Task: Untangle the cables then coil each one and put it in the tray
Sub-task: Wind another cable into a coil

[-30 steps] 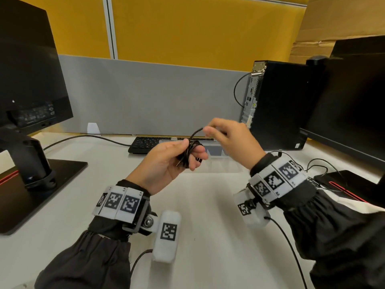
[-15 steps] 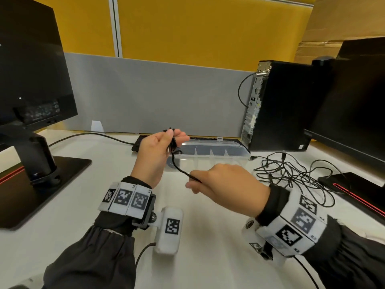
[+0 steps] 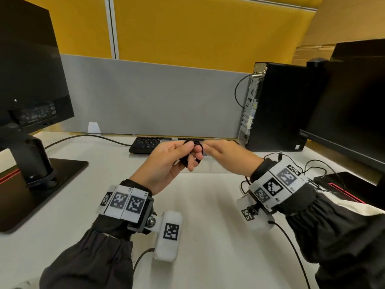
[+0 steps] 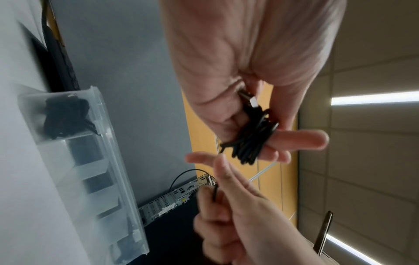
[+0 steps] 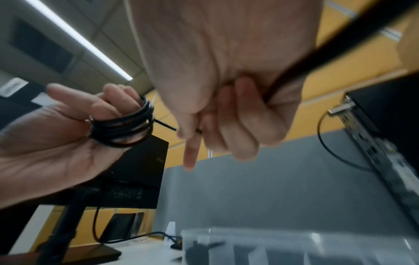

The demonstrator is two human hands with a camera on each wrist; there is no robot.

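A black cable [image 3: 184,160] is wound in several turns round the fingers of my left hand [image 3: 187,155], raised over the desk. The coil [image 4: 251,139] shows a metal plug tucked against the palm. My right hand [image 3: 220,155] is close beside it on the right and pinches the cable's short free end [image 5: 165,125] between thumb and finger. The clear plastic tray [image 4: 108,161] lies on the desk behind the hands, with one dark coiled cable [image 4: 65,118] in an end compartment. In the head view the hands hide most of the tray.
A tangle of black cables [image 3: 312,163] lies on the desk right of my right wrist. A keyboard [image 3: 145,143] sits behind the tray. A monitor stand [image 3: 37,163] is at left, a PC tower [image 3: 277,105] and second monitor [image 3: 354,101] at right.
My right hand swung down toward me with the free end, then back up beside the left hand. The free end is shorter, with more cable on the left fingers.
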